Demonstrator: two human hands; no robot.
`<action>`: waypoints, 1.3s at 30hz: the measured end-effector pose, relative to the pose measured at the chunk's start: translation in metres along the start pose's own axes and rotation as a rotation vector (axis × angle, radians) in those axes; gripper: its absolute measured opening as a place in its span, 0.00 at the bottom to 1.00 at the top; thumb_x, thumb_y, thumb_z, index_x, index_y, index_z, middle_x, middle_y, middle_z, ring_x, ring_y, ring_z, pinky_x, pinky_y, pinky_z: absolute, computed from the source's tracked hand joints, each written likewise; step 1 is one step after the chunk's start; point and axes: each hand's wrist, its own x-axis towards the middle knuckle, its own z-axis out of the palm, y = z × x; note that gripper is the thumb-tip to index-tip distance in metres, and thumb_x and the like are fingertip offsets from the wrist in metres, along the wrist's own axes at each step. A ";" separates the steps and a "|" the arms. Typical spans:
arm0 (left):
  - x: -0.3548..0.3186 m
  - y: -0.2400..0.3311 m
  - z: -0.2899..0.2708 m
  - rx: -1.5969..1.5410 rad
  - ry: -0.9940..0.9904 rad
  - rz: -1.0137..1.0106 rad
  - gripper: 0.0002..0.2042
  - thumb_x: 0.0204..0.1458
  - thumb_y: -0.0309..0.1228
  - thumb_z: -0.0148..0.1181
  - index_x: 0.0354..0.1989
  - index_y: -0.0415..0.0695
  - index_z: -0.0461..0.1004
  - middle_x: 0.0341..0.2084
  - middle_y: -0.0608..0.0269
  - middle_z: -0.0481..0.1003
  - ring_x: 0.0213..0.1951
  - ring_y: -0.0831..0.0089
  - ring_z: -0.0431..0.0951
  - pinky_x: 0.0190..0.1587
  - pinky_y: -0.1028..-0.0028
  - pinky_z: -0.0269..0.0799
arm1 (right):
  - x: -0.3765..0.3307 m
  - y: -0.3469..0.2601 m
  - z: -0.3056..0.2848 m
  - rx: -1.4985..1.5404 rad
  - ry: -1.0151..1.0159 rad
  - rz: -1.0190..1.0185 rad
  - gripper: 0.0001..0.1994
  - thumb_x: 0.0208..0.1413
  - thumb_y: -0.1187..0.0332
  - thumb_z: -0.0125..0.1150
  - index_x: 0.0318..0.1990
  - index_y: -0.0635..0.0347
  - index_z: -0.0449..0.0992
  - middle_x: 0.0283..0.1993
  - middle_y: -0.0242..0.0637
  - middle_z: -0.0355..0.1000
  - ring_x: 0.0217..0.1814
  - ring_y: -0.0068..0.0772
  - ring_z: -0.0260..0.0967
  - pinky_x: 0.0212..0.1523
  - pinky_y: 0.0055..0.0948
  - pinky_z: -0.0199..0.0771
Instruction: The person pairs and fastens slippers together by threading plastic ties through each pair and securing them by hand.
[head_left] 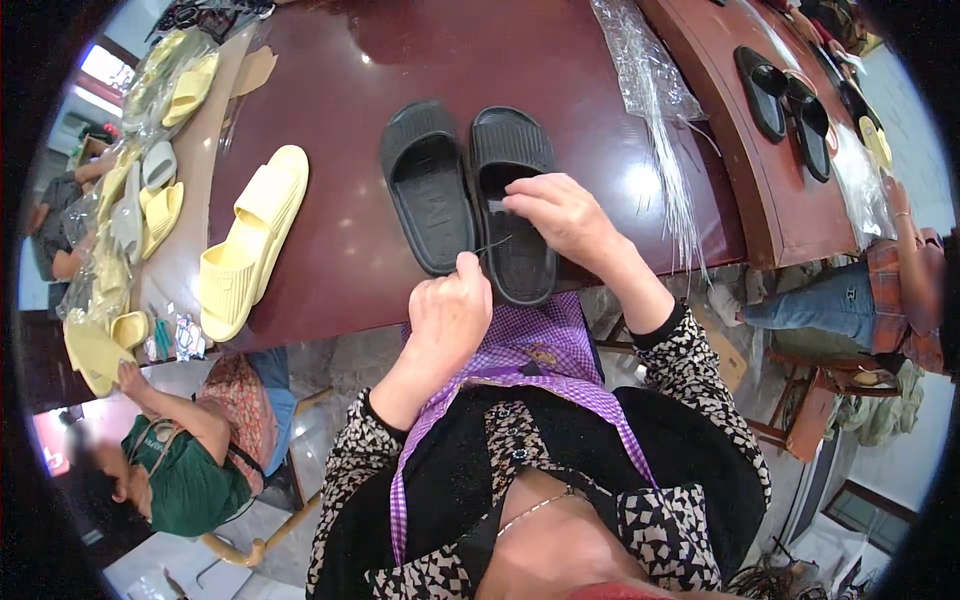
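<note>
Two black slide sandals lie side by side before me, toes pointing away: the left slide (432,190) and the right slide (520,265). My left hand (453,312) is closed at the heels, thumb and finger pinched on a thin dark strand (492,245) that crosses the right slide's footbed. Over that slide's opening, my right hand (565,218) is curled with its fingertips together. A small pale piece (497,207) shows at those fingertips; its kind is unclear. What lies under the right fingers is hidden.
A pair of yellow slides (262,225) rests to the left. Clear plastic strands (672,190) hang over the table (330,110) at right. More black slides (762,95) lie on the right-hand table. Co-workers sit on both sides, one touching a yellow slide (95,355).
</note>
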 end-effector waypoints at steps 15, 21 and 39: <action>0.025 -0.028 0.015 -1.523 -0.403 -0.762 0.07 0.57 0.32 0.48 0.33 0.41 0.65 0.11 0.61 0.69 0.07 0.79 0.58 0.10 0.80 0.53 | -0.038 0.037 -0.032 0.293 0.196 0.574 0.07 0.52 0.79 0.55 0.38 0.67 0.76 0.34 0.38 0.74 0.37 0.26 0.72 0.38 0.22 0.71; 0.048 -0.030 0.029 -1.958 -0.435 -0.802 0.04 0.56 0.30 0.48 0.33 0.43 0.65 0.13 0.61 0.68 0.08 0.80 0.57 0.10 0.79 0.52 | -0.013 0.055 -0.020 0.314 0.178 0.611 0.07 0.52 0.77 0.56 0.39 0.66 0.76 0.34 0.37 0.76 0.36 0.26 0.73 0.38 0.22 0.71; 0.100 0.001 0.049 -1.808 -0.301 -0.773 0.04 0.57 0.28 0.47 0.35 0.42 0.64 0.14 0.60 0.69 0.07 0.80 0.58 0.09 0.79 0.53 | 0.106 0.104 0.044 -0.034 -0.413 0.784 0.18 0.46 0.55 0.57 0.33 0.62 0.79 0.35 0.51 0.74 0.41 0.49 0.72 0.45 0.38 0.70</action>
